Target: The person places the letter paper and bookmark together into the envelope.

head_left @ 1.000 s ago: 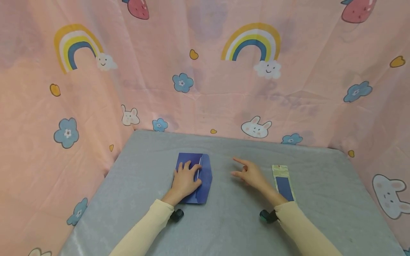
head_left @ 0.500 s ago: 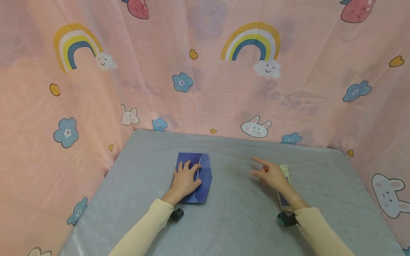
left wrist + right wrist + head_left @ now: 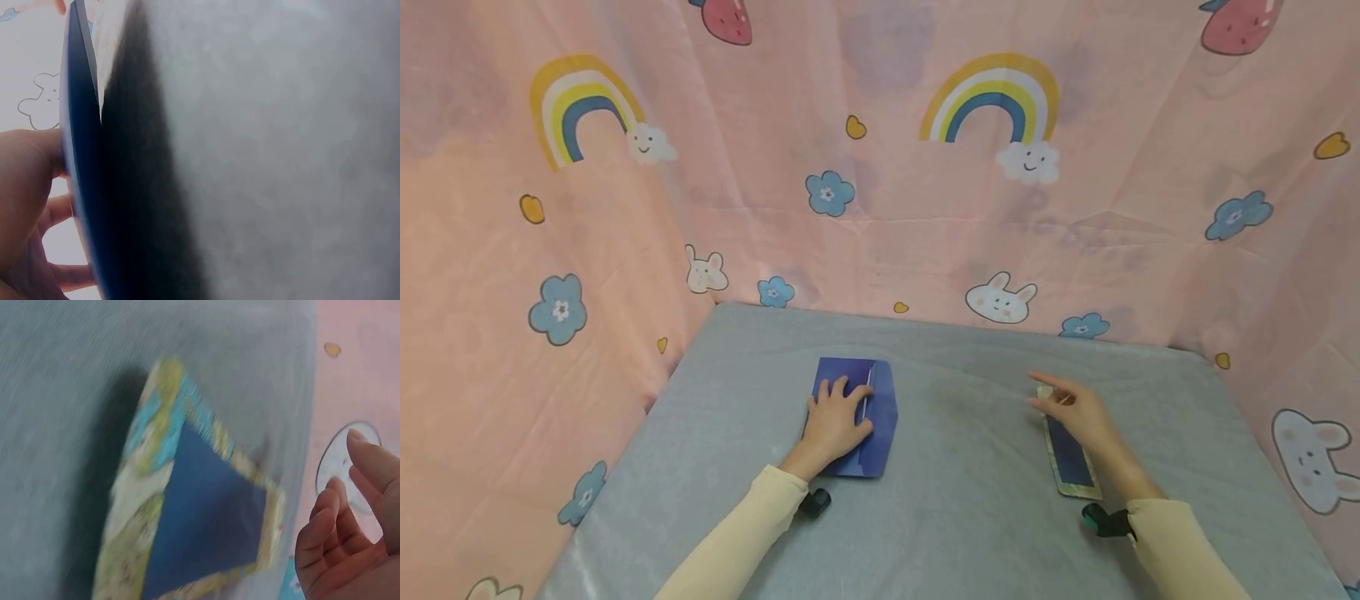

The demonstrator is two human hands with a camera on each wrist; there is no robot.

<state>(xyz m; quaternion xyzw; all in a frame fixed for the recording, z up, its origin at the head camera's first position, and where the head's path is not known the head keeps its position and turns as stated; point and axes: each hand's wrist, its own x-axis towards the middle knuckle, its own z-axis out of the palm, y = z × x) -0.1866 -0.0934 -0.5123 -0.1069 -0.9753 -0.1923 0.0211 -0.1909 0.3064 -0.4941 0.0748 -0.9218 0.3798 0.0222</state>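
In the head view, a blue-purple envelope (image 3: 880, 442) lies on the table with its pointed flap folded out to the right. A thin white edge shows along its opening. My left hand (image 3: 833, 423) rests on the envelope with spread fingers; the left wrist view shows the envelope's side (image 3: 81, 137) close up. Over to the right lies a long card (image 3: 1071, 454) with a dark blue panel and a yellow-green patterned border. Just above the card's far end hovers my right hand (image 3: 1081, 417), index finger and thumb apart. Nothing shows between its fingers in the right wrist view.
A grey cloth covers the table (image 3: 955, 517). Behind and on both sides hangs a pink curtain (image 3: 880, 250) printed with rainbows, flowers and rabbits. Small black wrist cameras (image 3: 1105, 521) sit under the sleeves.
My right hand has moved rightward from the middle of the table to above the card, uncovering the card's near end. The left hand and envelope have stayed in place.
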